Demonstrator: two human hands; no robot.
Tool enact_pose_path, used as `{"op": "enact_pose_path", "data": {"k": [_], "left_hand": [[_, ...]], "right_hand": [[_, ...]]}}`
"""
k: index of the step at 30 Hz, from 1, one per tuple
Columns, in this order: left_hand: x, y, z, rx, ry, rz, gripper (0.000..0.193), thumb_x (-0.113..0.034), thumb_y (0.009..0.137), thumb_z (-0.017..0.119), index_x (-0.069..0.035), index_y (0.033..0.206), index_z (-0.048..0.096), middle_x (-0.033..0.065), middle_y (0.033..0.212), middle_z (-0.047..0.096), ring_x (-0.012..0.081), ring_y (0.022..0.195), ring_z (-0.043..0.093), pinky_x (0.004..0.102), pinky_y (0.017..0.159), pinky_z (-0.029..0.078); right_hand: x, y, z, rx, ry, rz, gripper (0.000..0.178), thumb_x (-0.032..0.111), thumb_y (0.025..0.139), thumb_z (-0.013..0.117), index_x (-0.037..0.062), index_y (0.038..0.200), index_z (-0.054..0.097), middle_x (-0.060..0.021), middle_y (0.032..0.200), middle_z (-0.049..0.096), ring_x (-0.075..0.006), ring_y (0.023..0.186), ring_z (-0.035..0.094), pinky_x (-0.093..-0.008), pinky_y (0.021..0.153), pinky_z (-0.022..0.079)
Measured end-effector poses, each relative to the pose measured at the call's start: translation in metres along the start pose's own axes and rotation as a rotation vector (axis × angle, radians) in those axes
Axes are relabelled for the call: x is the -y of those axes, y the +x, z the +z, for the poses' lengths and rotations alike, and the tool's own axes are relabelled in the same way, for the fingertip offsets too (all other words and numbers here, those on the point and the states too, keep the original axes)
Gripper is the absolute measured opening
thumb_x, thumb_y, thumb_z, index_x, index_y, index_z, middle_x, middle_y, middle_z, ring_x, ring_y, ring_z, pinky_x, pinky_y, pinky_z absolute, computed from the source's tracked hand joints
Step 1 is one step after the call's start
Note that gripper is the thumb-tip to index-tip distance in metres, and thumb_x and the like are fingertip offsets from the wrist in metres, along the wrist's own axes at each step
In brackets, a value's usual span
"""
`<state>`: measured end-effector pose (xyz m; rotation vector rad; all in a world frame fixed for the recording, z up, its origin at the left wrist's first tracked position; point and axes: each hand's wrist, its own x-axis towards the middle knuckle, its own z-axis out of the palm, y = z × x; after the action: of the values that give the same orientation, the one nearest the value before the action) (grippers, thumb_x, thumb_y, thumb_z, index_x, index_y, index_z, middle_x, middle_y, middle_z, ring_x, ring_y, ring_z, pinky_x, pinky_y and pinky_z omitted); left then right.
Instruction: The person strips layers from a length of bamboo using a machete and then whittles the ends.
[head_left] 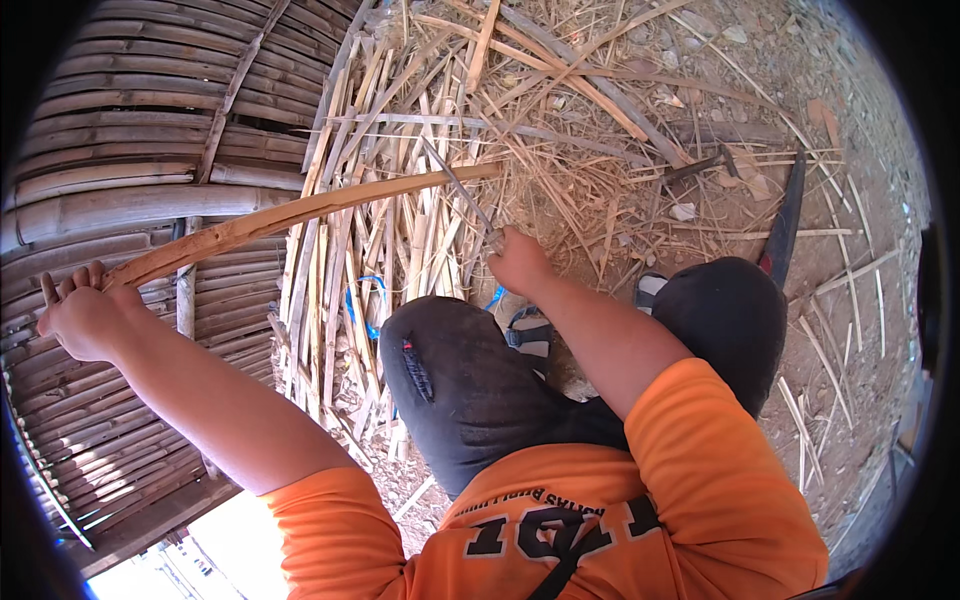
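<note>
My left hand (85,318) grips the left end of a long, slightly bowed strip of split wood or bamboo (300,210), some of its fingers raised. The strip slants up to the right across a pile of thin split sticks (335,270). At the strip's far end, my right hand (520,262) is closed round the handle of a knife (462,190). The handle is mostly hidden in the fist. The narrow blade points up and left and crosses the strip near its right end; I cannot tell whether it touches.
A bamboo-slat wall (120,140) rises on the left. A hammer (700,168) and a dark saw-like blade (786,215) lie on the ground at right. Shavings and loose slats (590,85) cover the dirt ahead. A blue strap (362,308) lies beside my knee.
</note>
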<state>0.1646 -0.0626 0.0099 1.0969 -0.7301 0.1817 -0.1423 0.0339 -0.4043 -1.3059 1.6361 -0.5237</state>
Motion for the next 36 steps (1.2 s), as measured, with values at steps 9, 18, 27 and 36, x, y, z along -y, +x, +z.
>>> {"op": "enact_pose_path", "data": {"k": [9, 18, 27, 36], "left_hand": [[-0.018, -0.028, 0.009, -0.023, 0.000, 0.021, 0.063, -0.039, 0.110, 0.025, 0.009, 0.112, 0.065, 0.0178, 0.107, 0.062, 0.0249, 0.082, 0.065, 0.0338, 0.071, 0.064], [-0.021, -0.035, 0.004, -0.028, -0.002, 0.015, 0.064, -0.038, 0.110, 0.022, 0.010, 0.112, 0.065, 0.0171, 0.106, 0.061, 0.0235, 0.081, 0.063, 0.0315, 0.068, 0.064], [-0.028, -0.041, 0.016, -0.029, 0.008, 0.007, 0.063, -0.035, 0.110, 0.023, 0.012, 0.110, 0.064, 0.0185, 0.112, 0.062, 0.0236, 0.081, 0.066, 0.0324, 0.073, 0.066], [-0.005, -0.002, 0.007, 0.028, -0.015, 0.065, 0.052, -0.028, 0.110, 0.031, 0.016, 0.115, 0.058, 0.0160, 0.108, 0.065, 0.0258, 0.083, 0.068, 0.0330, 0.074, 0.065]], "right_hand": [[0.067, -0.015, -0.003, -0.249, 0.141, -0.588, 0.036, 0.013, 0.085, 0.065, 0.0013, 0.117, 0.051, -0.0256, 0.095, 0.067, -0.0438, 0.087, 0.067, -0.0509, 0.077, 0.053], [-0.011, 0.008, -0.017, 0.016, -0.189, 0.081, 0.031, 0.009, 0.087, 0.059, -0.0029, 0.115, 0.056, -0.0280, 0.104, 0.069, -0.0416, 0.102, 0.068, -0.0502, 0.088, 0.054], [0.013, 0.009, 0.003, -0.082, 0.162, -0.087, 0.037, 0.018, 0.081, 0.068, -0.0034, 0.110, 0.059, -0.0271, 0.094, 0.068, -0.0437, 0.093, 0.067, -0.0508, 0.082, 0.053], [0.036, 0.000, -0.003, -0.160, -0.002, -0.416, 0.039, 0.016, 0.084, 0.069, 0.0047, 0.118, 0.052, -0.0230, 0.106, 0.068, -0.0396, 0.098, 0.068, -0.0490, 0.084, 0.054]]}}
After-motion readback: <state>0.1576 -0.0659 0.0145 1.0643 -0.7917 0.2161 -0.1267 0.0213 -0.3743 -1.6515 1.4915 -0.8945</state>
